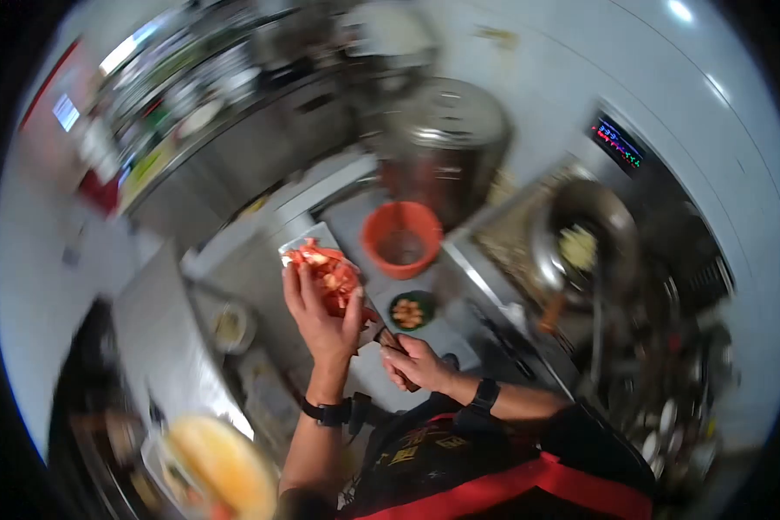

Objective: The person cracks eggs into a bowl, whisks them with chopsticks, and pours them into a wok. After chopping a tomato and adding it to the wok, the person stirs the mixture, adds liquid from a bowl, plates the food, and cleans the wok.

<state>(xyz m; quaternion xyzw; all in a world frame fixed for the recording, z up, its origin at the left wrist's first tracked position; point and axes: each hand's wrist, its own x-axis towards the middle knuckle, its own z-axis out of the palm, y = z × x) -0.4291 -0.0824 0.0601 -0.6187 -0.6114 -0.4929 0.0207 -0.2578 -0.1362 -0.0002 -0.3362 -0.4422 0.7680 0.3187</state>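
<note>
My left hand [321, 316] is raised with its fingers spread against a heap of chopped red pieces [331, 273]. The pieces rest on the flat blade of a cleaver [308, 241]. My right hand [414, 362] is closed around the cleaver's dark handle, just below and to the right of the left hand. Both wrists wear dark bands. An orange bowl [400, 238] stands on the counter just beyond the blade. Nearer my hands, a small dark bowl [410, 312] holds orange bits.
A wok [581, 243] with pale yellow food sits on the stove at the right, under a lit display [617, 143]. A tall steel pot [446, 139] stands behind the orange bowl. Shelves of dishes [191, 87] run along the upper left. A yellow round object [221, 464] lies at lower left.
</note>
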